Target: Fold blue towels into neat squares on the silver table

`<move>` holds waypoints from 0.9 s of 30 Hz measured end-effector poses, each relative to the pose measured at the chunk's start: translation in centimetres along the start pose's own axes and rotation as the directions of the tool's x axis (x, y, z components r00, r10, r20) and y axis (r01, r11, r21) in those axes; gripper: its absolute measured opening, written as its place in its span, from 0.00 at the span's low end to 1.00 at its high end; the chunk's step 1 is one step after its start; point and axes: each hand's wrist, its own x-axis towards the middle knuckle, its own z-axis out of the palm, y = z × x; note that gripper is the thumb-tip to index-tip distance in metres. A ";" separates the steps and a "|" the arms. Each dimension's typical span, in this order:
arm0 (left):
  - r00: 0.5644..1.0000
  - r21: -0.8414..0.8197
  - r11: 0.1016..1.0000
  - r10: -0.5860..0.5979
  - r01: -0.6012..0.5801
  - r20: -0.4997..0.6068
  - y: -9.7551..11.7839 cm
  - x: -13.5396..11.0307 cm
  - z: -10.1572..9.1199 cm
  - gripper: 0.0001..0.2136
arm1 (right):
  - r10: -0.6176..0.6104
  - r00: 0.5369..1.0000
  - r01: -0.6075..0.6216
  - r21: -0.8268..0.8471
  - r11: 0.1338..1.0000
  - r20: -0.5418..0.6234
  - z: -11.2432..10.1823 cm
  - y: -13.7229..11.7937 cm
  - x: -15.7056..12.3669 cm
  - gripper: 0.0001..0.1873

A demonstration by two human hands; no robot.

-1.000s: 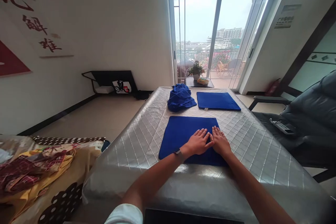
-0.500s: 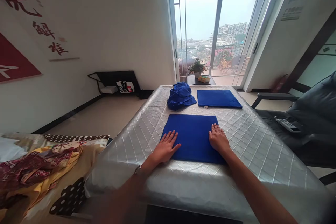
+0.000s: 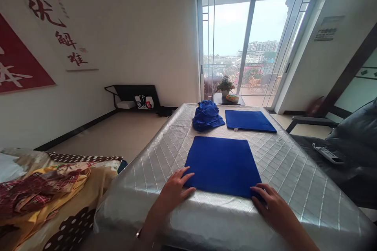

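A flat blue cloth [image 3: 223, 165] lies spread in a square on the silver quilted table [image 3: 294, 172]. My left hand [image 3: 173, 189] rests with its fingers apart at the cloth's near left corner. At the near right corner my right hand [image 3: 269, 204] touches the edge, its fingers slightly curled over it. Neither hand has lifted the cloth. Farther back lie a crumpled heap of blue cloths [image 3: 207, 115] and a second flat folded blue cloth [image 3: 249, 120].
A patterned blanket [image 3: 50, 192] covers a surface at the left. A dark armchair [image 3: 347, 145] with a remote [image 3: 328, 154] stands at the right. Behind the table are a small potted plant [image 3: 225, 85] and a glass sliding door [image 3: 250, 47].
Both hands slid from the middle of the cloth outward and back toward me, ending at its near corners. The camera view tilted up slightly.
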 end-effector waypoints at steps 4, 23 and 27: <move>0.997 -0.106 0.994 0.010 -0.018 -0.078 0.0 -0.8 0.3 0.06 | -0.056 0.993 0.064 0.073 0.995 -0.099 -1.3 1.3 -1.9 0.13; 0.985 -0.002 0.997 -0.078 0.078 -0.156 3.0 -1.0 0.2 0.19 | -0.215 0.870 0.247 0.016 0.969 -0.445 -7.6 -3.0 4.3 0.08; 0.970 0.115 0.985 -0.102 0.130 -0.222 2.7 -0.7 0.7 0.09 | -0.303 0.851 0.322 -0.030 0.946 -0.429 -9.9 -3.2 5.8 0.10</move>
